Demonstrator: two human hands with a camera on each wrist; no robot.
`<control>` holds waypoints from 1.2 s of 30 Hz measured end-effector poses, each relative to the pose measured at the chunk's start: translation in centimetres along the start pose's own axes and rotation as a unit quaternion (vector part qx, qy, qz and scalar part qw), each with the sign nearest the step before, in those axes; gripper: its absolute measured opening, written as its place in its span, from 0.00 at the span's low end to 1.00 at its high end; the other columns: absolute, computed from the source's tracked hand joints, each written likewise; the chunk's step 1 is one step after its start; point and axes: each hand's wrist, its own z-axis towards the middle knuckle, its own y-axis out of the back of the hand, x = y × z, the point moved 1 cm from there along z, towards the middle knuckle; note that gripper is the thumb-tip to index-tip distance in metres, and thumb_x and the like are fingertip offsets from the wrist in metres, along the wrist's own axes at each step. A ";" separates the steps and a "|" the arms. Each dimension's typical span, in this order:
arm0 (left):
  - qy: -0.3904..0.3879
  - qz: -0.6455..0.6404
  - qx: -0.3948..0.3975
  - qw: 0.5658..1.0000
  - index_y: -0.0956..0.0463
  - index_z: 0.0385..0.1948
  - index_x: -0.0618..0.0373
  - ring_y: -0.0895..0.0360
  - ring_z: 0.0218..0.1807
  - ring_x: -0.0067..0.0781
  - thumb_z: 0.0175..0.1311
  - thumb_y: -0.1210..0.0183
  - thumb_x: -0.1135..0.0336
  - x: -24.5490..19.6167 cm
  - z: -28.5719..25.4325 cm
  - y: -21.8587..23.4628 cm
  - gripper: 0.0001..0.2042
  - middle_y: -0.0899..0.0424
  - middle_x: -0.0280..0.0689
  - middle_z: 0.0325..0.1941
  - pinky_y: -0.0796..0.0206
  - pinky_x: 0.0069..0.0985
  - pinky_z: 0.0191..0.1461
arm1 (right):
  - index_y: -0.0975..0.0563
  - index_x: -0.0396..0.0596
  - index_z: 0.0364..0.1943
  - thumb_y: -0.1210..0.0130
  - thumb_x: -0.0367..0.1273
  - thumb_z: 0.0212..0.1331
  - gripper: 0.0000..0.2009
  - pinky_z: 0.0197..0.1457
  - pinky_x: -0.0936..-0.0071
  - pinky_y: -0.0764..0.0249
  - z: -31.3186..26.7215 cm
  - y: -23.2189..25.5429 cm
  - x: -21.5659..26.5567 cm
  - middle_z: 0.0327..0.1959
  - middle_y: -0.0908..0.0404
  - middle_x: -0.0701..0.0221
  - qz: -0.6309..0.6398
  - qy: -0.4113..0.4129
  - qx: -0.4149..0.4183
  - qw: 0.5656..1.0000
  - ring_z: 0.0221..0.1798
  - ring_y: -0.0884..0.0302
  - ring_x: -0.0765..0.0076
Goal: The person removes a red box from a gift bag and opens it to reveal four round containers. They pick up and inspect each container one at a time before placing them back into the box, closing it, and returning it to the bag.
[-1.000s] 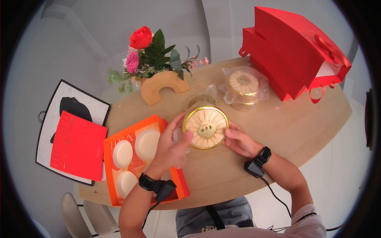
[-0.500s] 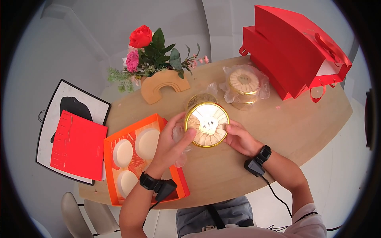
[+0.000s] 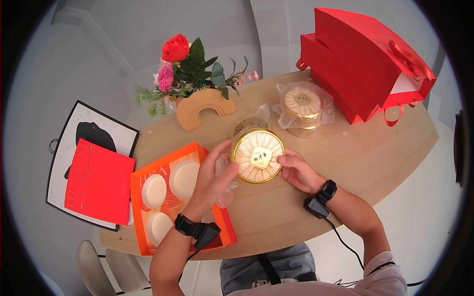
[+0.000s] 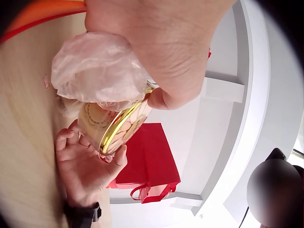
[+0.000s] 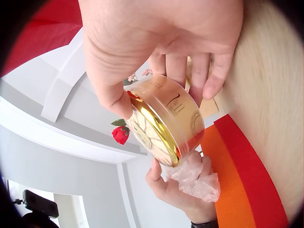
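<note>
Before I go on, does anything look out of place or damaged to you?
Yes: the red gift bag at the back right appears to lie on its side, mouth facing right, rather than standing. Crumpled plastic is also bunched at the left hand, beside the round tub. No spill or damage shows.

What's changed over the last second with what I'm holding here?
The gold-rimmed round container has tilted slightly, direction unclear, between the left hand and the right hand; the strong glare across its lid half a second ago has mostly faded. Nothing was taken up or let go. The orange box, red gift bag and flower arrangement stayed put.
</note>
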 end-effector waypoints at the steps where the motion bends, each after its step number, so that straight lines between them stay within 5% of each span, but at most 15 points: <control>1: -0.003 0.002 0.000 1.000 0.37 0.70 0.62 0.27 0.64 0.29 0.68 0.39 0.64 0.0 0.0 0.0 0.30 0.22 0.43 0.62 0.38 0.28 0.68 | 0.33 0.39 0.67 0.44 0.35 0.68 0.26 0.73 0.70 0.34 0.0 0.0 0.0 0.65 0.25 0.66 0.000 0.000 0.000 1.000 0.66 0.28 0.72; 36: 0.006 0.031 -0.039 0.999 0.33 0.65 0.67 0.24 0.59 0.29 0.68 0.36 0.58 0.1 0.4 -0.6 0.29 0.19 0.44 0.58 0.34 0.28 0.63 | 0.30 0.35 0.63 0.43 0.35 0.68 0.23 0.70 0.69 0.30 0.0 0.0 0.0 0.62 0.22 0.64 -0.072 -0.011 -0.035 0.997 0.63 0.23 0.70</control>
